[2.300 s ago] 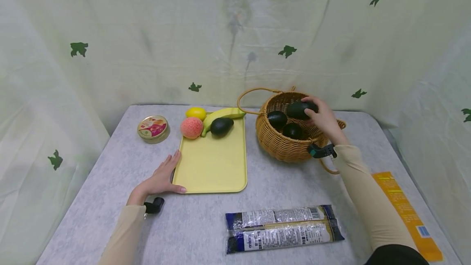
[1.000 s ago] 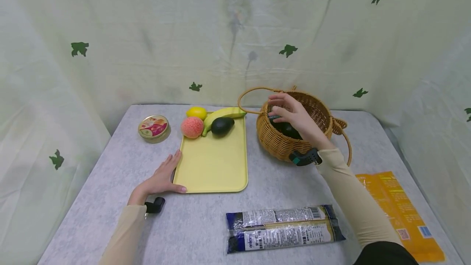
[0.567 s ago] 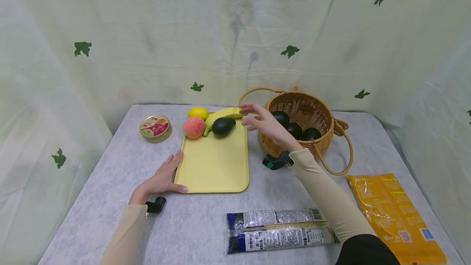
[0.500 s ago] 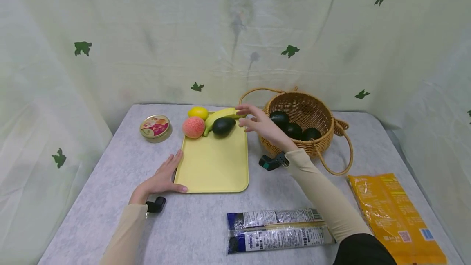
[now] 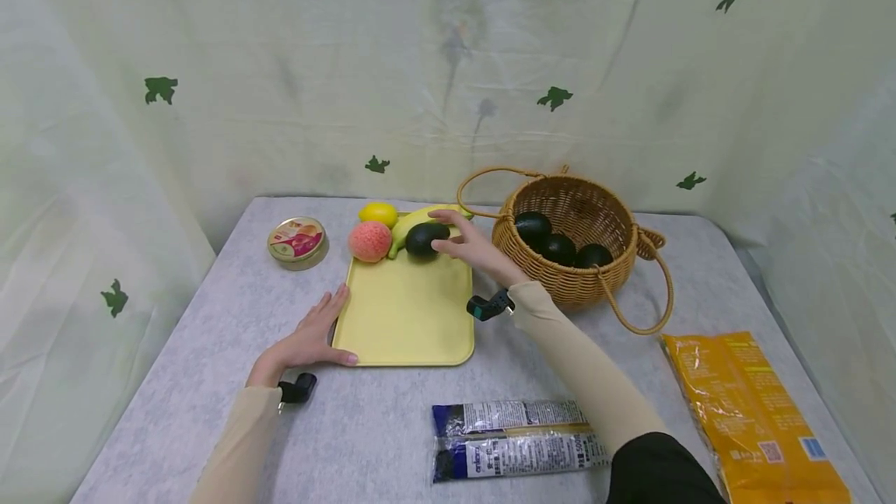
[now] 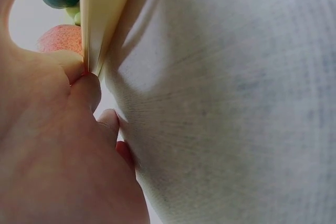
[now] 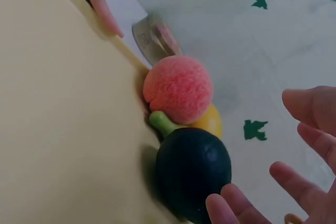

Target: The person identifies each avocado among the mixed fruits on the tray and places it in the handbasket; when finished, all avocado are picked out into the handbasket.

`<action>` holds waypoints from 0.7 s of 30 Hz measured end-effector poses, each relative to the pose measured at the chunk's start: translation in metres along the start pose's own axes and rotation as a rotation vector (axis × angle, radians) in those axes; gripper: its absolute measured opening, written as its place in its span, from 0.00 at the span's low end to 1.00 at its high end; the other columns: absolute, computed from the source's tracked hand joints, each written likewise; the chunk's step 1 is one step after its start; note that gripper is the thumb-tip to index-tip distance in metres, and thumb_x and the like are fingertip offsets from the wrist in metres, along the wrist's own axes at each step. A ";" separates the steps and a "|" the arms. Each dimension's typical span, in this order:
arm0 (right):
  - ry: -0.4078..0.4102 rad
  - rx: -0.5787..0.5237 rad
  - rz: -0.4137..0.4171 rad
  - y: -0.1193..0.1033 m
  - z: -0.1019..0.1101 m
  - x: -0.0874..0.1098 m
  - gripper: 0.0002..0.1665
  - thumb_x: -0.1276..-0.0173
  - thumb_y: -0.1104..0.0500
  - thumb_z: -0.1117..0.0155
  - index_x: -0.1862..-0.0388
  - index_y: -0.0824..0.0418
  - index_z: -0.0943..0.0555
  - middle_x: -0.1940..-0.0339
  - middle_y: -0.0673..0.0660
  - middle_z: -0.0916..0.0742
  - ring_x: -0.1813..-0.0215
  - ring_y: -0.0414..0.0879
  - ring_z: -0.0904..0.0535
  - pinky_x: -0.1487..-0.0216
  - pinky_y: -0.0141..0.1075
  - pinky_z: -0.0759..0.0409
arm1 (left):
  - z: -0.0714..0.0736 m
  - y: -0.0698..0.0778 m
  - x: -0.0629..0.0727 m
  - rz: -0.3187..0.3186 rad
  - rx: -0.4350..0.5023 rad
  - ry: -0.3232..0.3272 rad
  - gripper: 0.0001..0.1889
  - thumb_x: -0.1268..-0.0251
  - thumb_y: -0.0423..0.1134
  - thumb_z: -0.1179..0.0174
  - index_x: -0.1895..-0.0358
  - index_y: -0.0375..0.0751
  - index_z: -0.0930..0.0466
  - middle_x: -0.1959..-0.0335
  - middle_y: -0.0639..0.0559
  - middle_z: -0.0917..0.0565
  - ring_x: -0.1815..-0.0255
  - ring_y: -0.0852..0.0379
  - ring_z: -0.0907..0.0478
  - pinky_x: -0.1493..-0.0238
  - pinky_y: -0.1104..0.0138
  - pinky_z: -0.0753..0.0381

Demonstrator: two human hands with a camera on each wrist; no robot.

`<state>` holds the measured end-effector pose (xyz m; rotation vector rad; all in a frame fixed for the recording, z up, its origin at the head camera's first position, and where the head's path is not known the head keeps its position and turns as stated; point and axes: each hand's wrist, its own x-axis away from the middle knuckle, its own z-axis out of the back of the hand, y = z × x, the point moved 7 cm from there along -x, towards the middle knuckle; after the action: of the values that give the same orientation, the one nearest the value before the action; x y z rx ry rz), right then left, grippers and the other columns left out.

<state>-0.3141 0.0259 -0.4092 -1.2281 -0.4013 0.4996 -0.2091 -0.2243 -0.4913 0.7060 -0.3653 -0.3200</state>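
A yellow tray [image 5: 406,317] lies on the table. My left hand [image 5: 301,341] rests at its left edge, fingers extended, thumb on the near corner. On the tray's far part sit a dark avocado [image 5: 423,241], a banana [image 5: 407,233], a pink peach [image 5: 369,242] and a lemon [image 5: 379,214]. My right hand [image 5: 476,247] hovers at the avocado's right side, fingers spread and thumb apart from them; in the right wrist view the avocado [image 7: 193,174] is beside the fingertips, with no grip on it. A wicker basket [image 5: 560,286] holds several more avocados [image 5: 558,249].
A round tin [image 5: 297,242] stands left of the tray. Toward the front lies a dark blue and clear plastic packet [image 5: 518,442], partly covered by the right sleeve. An orange bag [image 5: 759,411] is at the right edge. Looped basket handles [image 5: 640,329] extend outward, and a leaf-print curtain hangs behind.
My right hand let go of an avocado inside the basket, then moved left out of it to the avocado on the tray. The left hand has stayed on the tray's edge.
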 end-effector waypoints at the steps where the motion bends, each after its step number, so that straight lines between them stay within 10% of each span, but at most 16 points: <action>1: 0.004 0.019 -0.001 0.003 -0.001 -0.003 0.33 0.27 0.56 0.44 0.25 0.51 0.41 0.27 0.63 0.40 0.39 0.63 0.31 0.41 0.57 0.30 | 0.000 0.000 0.000 -0.002 0.001 0.001 0.66 0.56 0.52 0.25 0.25 0.31 0.66 0.24 0.36 0.64 0.26 0.34 0.71 0.33 0.38 0.68; 21: 0.092 0.422 -0.040 0.036 -0.014 -0.041 0.35 0.31 0.48 0.38 0.28 0.48 0.36 0.27 0.55 0.39 0.29 0.54 0.40 0.33 0.51 0.39 | 0.000 0.002 0.001 0.000 0.007 0.007 0.66 0.56 0.52 0.25 0.25 0.32 0.66 0.23 0.37 0.64 0.26 0.34 0.71 0.34 0.37 0.68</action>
<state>-0.3455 0.0006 -0.4484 -0.8298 -0.2254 0.4633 -0.2081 -0.2237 -0.4896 0.7134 -0.3601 -0.3168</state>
